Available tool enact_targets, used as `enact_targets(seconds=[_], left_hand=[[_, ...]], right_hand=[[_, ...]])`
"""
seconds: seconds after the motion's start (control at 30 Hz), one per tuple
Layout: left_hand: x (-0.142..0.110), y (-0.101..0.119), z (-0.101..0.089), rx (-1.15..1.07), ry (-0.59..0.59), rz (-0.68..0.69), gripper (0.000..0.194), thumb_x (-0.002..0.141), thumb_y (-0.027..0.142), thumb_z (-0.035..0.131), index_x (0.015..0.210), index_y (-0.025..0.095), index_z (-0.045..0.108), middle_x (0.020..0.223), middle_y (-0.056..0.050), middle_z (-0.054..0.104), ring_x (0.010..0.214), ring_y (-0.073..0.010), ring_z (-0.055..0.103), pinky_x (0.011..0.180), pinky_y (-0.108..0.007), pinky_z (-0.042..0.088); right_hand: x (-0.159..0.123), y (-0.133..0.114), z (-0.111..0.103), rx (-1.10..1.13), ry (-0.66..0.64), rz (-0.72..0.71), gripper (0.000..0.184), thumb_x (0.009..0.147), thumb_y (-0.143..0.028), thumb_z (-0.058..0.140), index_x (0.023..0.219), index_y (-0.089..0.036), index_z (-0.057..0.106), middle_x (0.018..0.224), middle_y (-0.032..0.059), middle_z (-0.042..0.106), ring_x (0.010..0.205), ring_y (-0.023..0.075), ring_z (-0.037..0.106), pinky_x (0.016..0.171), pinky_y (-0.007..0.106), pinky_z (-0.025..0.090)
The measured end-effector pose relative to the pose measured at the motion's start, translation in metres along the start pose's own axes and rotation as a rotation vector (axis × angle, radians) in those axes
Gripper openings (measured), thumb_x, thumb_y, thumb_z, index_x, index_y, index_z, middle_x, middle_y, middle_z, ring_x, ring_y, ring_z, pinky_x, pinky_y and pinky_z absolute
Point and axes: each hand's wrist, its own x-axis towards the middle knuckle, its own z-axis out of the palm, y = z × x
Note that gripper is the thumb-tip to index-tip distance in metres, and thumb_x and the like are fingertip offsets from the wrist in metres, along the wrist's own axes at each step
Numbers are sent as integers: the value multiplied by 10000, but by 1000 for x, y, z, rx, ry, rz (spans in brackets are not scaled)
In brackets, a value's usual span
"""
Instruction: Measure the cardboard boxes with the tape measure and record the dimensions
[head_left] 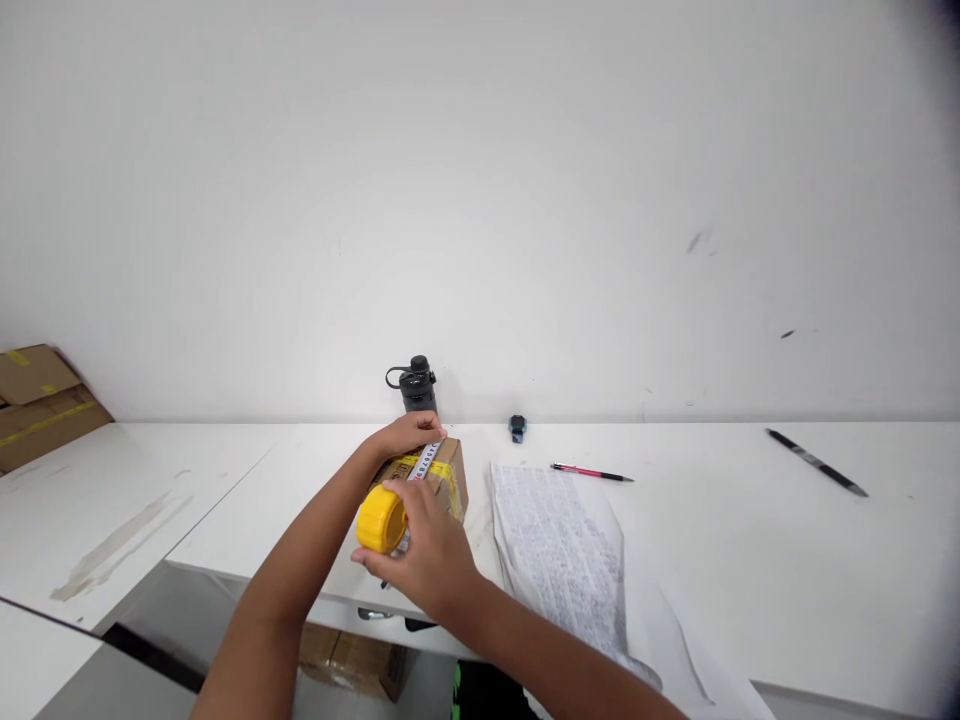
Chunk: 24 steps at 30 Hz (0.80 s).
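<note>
A small cardboard box (pixel 459 478) with yellow tape stands on the white table in front of me. The white blade of a yellow tape measure (pixel 381 520) is drawn out across the top of the box. My right hand (pixel 429 545) grips the yellow case at the near side of the box. At the box's far edge, my left hand (pixel 411 432) has its fingers closed on the end of the blade. Part of the box is hidden behind my hands and the yellow case.
Behind the box stands a black bottle (pixel 418 385). A small watch (pixel 517 428), a red pen (pixel 592 472), a knife-like black tool (pixel 816 462) and written sheets (pixel 559 540) lie to the right. Cardboard boxes (pixel 49 405) sit far left; another box (pixel 352 660) is below the table.
</note>
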Motion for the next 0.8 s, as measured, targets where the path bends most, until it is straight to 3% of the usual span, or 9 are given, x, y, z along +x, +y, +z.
enact_targets(seconds=[0.1,0.33,0.47,0.57,0.67,0.73,0.8], left_hand=[[0,1,0,-47,-14,-9,359,761,512,640,829,165,576,741,-5,582,622,-130,522,568,-257,408],[-1,5,-1,-35,-13,-27,407,733,550,662,854,162,655,771,-19,621,677,-150,547,621,-276,429],[-8,11,3,32,1,-48,459,749,613,619,732,157,670,692,-18,603,643,-159,527,592,-282,407],[-16,19,0,17,99,68,418,754,567,644,726,153,691,818,-42,653,738,-179,567,679,-294,434],[-30,33,-8,-89,295,151,385,755,532,660,750,148,689,888,-62,676,815,-203,596,738,-307,448],[-43,49,-13,-172,396,179,363,755,517,670,761,154,666,856,-57,679,831,-208,604,748,-311,454],[-59,71,-13,-192,402,213,342,764,497,675,750,158,632,807,-45,664,800,-191,594,730,-304,454]], right_hand=[[-1,2,-2,-42,-11,-12,700,658,-554,766,1227,-222,531,1132,110,619,982,315,618,784,474,537],[0,5,1,-79,0,-46,720,677,-583,743,1246,-193,535,1139,128,622,992,321,623,777,481,548],[-6,5,-3,-29,-26,-119,739,699,-535,758,1296,-175,513,1226,160,602,1024,325,636,799,470,558],[-15,4,-17,-16,-19,-208,742,720,-530,748,1328,-184,500,1310,176,572,1057,325,640,841,456,554],[-26,3,-36,-71,-30,-349,707,761,-520,720,1331,-171,489,1321,190,572,1056,318,651,799,424,569],[-33,2,-49,-135,-42,-498,596,829,-471,665,1326,-191,492,1309,185,588,1016,301,671,739,398,575],[-38,1,-58,-191,-44,-656,417,909,-356,573,1308,-249,512,1285,159,617,942,265,693,688,365,568]])
